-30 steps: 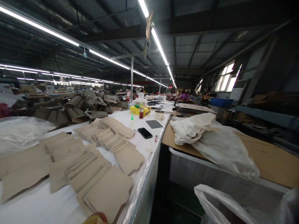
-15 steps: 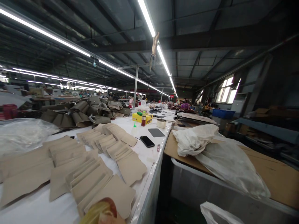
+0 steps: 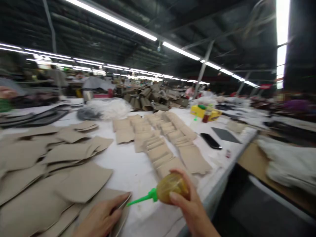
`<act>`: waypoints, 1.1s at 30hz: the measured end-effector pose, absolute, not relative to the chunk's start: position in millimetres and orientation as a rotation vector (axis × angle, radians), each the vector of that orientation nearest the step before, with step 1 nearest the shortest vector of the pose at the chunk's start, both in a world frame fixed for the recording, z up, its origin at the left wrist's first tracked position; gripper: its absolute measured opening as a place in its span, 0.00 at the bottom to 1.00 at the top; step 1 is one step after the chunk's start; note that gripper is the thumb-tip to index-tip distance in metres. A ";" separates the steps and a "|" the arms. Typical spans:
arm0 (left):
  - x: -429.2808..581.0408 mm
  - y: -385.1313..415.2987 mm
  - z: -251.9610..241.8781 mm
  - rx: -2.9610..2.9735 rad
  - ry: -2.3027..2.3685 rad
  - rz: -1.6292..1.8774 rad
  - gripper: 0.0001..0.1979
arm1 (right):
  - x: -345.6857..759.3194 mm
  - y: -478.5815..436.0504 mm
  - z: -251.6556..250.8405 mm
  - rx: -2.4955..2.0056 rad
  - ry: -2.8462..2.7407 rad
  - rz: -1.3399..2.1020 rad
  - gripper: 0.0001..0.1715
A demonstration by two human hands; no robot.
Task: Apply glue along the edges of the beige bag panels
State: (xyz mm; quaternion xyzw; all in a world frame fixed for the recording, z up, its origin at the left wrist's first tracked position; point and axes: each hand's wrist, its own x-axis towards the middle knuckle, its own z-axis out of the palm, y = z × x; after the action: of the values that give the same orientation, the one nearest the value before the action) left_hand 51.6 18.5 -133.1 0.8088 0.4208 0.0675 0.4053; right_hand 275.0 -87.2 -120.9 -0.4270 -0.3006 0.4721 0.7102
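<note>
My right hand (image 3: 189, 200) is wrapped round a glue bottle (image 3: 171, 188) of amber liquid with a long green nozzle. The bottle lies tilted, its nozzle tip pointing left at the edge of a taupe leather piece (image 3: 120, 215). Fingers of my left hand (image 3: 105, 214) pinch that piece at its edge, close beside the tip. Whether the tip touches the edge I cannot tell. More flat taupe leather pieces (image 3: 84, 181) lie overlapping under and left of my left hand. Beyond the bottle, several rows of beige pieces (image 3: 158, 148) are fanned out on the white table (image 3: 123, 161).
A black phone (image 3: 211, 141), a dark grey sheet (image 3: 225, 135), a yellow box (image 3: 214, 115) and a bottle of red liquid (image 3: 206, 115) stand or lie toward the right edge. Clear plastic bags (image 3: 111, 108) and a heap of dark folded pieces (image 3: 158, 98) are farther back. Another person's hand (image 3: 7, 92) shows far left.
The view has turned left and down. Both my hands now show, my left one pinching a leather piece; the bottle, partly visible at the bottom before, is now in full view.
</note>
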 end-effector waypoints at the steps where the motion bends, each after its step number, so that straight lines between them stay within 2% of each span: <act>1: 42.2 14.0 -133.5 2.021 1.066 0.173 0.21 | 275.9 -85.6 -120.9 -1.000 -0.700 1.024 0.38; 6: 35.9 10.6 -129.3 1.965 1.091 0.252 0.26 | 276.0 -75.4 -121.0 -1.387 -1.188 0.617 0.31; 21: 35.6 6.1 -124.3 2.016 1.106 0.291 0.29 | 272.8 -58.1 -118.8 -1.340 -1.804 0.224 0.27; 33: 38.5 3.5 -126.0 2.053 1.178 0.264 0.29 | 284.9 -56.8 -132.7 -1.420 -1.727 0.231 0.27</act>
State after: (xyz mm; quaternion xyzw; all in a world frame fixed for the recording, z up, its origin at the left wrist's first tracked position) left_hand 38.5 3.5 -126.0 0.8006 0.4594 0.1030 0.3707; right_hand 284.9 -56.8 -132.7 -0.5696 -0.6928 0.0929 0.4324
